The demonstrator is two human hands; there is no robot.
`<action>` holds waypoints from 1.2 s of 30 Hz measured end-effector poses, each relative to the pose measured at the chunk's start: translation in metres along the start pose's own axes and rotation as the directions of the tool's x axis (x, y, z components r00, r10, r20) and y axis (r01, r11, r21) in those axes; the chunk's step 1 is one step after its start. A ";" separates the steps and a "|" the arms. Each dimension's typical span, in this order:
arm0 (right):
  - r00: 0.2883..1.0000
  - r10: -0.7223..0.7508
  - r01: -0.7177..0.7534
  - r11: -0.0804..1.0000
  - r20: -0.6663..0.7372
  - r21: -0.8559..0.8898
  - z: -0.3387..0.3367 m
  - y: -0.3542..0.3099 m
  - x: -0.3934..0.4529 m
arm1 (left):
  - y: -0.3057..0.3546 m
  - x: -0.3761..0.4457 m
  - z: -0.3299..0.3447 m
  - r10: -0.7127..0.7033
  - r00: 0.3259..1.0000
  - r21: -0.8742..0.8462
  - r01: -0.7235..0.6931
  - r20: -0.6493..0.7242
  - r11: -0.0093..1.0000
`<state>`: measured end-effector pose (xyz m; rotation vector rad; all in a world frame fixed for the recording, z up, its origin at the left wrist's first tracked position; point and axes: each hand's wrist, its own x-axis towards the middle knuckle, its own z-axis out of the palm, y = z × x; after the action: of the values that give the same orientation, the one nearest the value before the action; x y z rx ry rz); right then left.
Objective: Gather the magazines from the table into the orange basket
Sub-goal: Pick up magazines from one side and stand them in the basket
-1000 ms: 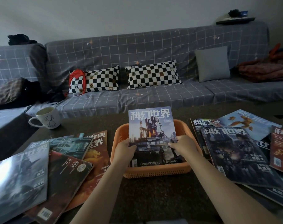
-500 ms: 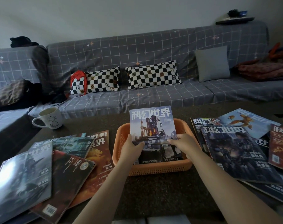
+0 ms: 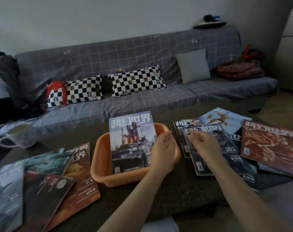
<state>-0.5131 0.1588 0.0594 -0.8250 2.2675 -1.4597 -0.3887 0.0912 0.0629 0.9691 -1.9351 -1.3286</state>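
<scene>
1. Both hands have let go of the magazine: left hand loose beside its edge, right hand open over the right-hand pile.
2. First magazine now leans in the orange basket; many remain.

The magazine standing in the orange basket carries the large white title 科幻世界 across its top. The same title appears in white on a dark magazine and a red magazine to the right. Barcodes and smaller cover text are too small to read.
</scene>
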 end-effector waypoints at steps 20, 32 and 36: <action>0.958 0.244 -0.288 0.822 -0.153 -0.491 -0.071 0.121 0.037 | -0.036 0.024 0.124 -0.245 0.963 0.155 0.227 0.110 0.962; 0.949 0.204 -0.289 0.867 -0.240 -0.405 -0.074 0.124 0.006 | -0.031 0.010 0.111 -0.318 0.933 -0.069 0.332 0.168 0.941; 0.945 0.281 -0.311 0.932 -0.170 -0.188 -0.076 0.121 -0.004 | -0.023 0.000 0.099 -0.161 0.978 -0.064 0.170 0.133 0.983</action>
<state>-0.5878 0.2535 -0.0180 -0.4161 2.5527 -1.1858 -0.4622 0.1367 0.0086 1.0504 -1.9166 -1.5804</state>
